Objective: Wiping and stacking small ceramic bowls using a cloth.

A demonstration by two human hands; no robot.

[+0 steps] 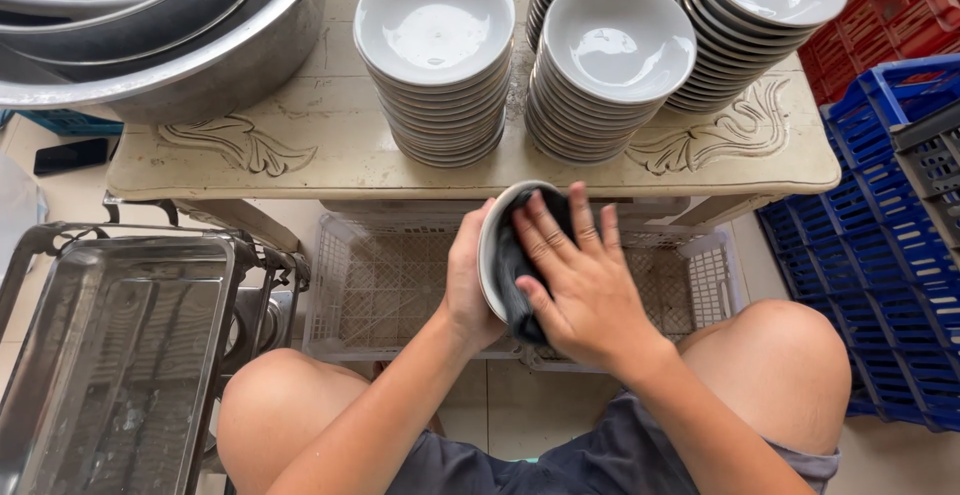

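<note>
bowl stacks (436, 65) | steel basin (200, 65) | white crate (380, 285) (under table) | blue crates (890, 255)

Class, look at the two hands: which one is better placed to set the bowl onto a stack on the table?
Probably the left hand: it grips the bowl by its back and rim, while the right hand presses a dark cloth inside it.

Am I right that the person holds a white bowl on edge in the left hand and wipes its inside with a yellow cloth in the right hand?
Not quite: the cloth is dark grey, not yellow. The head view shows the left hand holding the white bowl on edge while the right hand presses the cloth into its inside.
</note>
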